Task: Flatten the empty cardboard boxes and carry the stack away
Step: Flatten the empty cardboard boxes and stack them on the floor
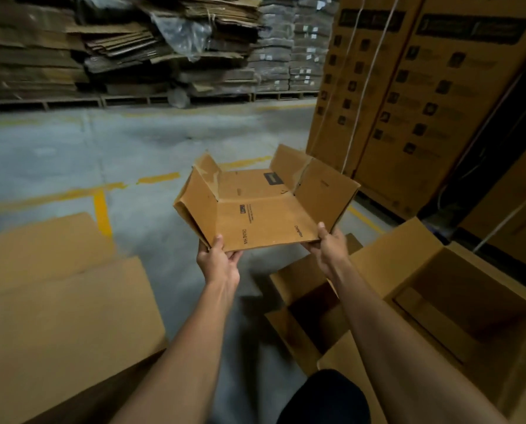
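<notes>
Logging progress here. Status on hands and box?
Left hand and right hand grip flattened box by near edge, flaps still raised. Open boxes stand at right. Nothing in the way.

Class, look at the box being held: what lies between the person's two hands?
In the head view, only the near edge of the flattened box spans between the left hand and the right hand.

A grey concrete floor (151, 142) carried everything, marked with worn yellow lines (102, 209) running beyond and to the left of the hands. Flat cardboard sheets (57, 301) lay on it below and left of the left hand (217, 261). Open boxes (439, 301) stood on it under and right of the right hand (330, 249). Tall printed cartons (408, 96) rose further right, and wooden pallets (118, 101) with piled flattened cardboard (133, 41) lined the far side.
</notes>
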Motion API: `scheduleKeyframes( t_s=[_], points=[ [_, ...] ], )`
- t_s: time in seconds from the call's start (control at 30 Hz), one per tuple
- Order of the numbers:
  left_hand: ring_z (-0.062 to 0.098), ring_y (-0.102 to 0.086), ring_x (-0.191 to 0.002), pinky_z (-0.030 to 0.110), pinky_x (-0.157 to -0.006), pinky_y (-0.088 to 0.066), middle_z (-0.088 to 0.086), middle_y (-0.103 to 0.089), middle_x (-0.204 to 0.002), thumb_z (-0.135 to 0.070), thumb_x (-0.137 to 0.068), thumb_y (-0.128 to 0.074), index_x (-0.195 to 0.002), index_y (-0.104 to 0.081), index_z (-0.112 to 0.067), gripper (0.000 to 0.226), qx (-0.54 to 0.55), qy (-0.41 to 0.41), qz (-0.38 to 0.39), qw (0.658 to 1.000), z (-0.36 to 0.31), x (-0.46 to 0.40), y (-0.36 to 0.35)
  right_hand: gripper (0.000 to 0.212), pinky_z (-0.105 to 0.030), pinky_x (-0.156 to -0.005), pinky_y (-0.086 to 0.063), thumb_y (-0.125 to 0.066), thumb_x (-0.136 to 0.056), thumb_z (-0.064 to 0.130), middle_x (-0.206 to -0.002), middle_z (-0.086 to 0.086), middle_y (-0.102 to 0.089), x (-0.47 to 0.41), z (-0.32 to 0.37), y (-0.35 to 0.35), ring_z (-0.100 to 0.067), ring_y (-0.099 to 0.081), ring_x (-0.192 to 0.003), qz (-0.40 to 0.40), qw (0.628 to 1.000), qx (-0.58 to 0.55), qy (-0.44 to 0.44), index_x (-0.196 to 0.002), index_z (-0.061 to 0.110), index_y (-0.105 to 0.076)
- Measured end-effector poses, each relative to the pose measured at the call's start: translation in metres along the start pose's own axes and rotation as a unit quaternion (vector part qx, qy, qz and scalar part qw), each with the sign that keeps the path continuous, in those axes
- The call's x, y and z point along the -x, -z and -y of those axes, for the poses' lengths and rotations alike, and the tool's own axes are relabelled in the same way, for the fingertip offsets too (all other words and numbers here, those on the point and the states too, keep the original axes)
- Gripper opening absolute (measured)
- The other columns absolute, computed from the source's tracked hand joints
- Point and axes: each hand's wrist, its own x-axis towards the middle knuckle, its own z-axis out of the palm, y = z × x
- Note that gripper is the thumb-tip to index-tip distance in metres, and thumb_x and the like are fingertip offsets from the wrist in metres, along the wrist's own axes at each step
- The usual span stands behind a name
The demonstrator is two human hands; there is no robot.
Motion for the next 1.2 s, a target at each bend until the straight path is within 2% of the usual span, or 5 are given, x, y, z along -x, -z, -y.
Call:
scheduleKeyframes(
  t_s=[0.4,0.67,0.77,0.93,1.2],
  points=[
    [0.02,-0.073,-0.093,0.038,-0.071,-0.062,0.004,-0.071,-0.112,-0.005,-0.106,-0.059,-0.124,-0.06,-0.021,0.024,-0.005,-0.011,-0.189,0.982,-0.009,-0.117,0.03,0.073,-0.046,-0.107,-0.057,-0.038,-0.113,-0.001,-0.16,-0.009,-0.046,-0.086,-0.071,-0.063,-0.036,-0.062,-0.134,0.15,0.972,0.13,-0.123,-0.169,0.039,-0.014],
    [0.025,-0.059,-0.1,0.045,-0.104,-0.054,0.013,-0.062,-0.119,-0.002,-0.105,-0.044,-0.093,-0.051,-0.013,0.018,-0.075,0.084,-0.285,0.952,0.01,-0.159,0.071,0.068,-0.043,-0.091,-0.06,-0.044,-0.113,0.009,-0.173,-0.009,-0.029,-0.073,-0.156,-0.029,-0.038,-0.055,-0.14,0.194,0.944,0.143,-0.224,-0.168,0.038,-0.018],
    [0.032,-0.056,-0.126,0.041,-0.101,-0.051,0.016,-0.051,-0.149,-0.004,-0.102,-0.046,-0.14,-0.05,-0.009,0.038,-0.112,0.098,-0.315,0.937,0.023,-0.158,0.097,0.065,-0.049,-0.104,-0.055,-0.046,-0.113,0.009,-0.169,-0.012,-0.034,-0.063,-0.169,-0.013,-0.037,-0.058,-0.136,0.185,0.941,0.142,-0.244,-0.168,0.034,-0.023],
    [0.033,-0.047,-0.149,0.043,-0.119,-0.042,0.016,-0.043,-0.165,-0.012,-0.108,-0.041,-0.162,-0.036,-0.004,0.054,-0.174,0.126,-0.219,0.952,0.052,-0.149,0.107,0.06,-0.052,-0.114,-0.049,-0.045,-0.114,0.013,-0.166,-0.014,-0.038,-0.042,-0.168,0.013,-0.037,-0.055,-0.141,0.172,0.941,0.182,-0.228,-0.168,0.025,-0.021],
    [0.023,-0.065,-0.113,0.037,-0.106,-0.056,0.007,-0.057,-0.123,0.005,-0.109,-0.045,-0.128,-0.071,-0.006,0.034,-0.304,0.14,-0.081,0.939,0.109,-0.081,0.06,0.029,-0.05,-0.108,-0.054,-0.048,-0.113,0.014,-0.13,-0.024,-0.068,0.006,-0.104,0.104,-0.035,-0.07,-0.118,0.091,0.953,0.283,-0.065,-0.141,0.008,-0.054]
  ],
)
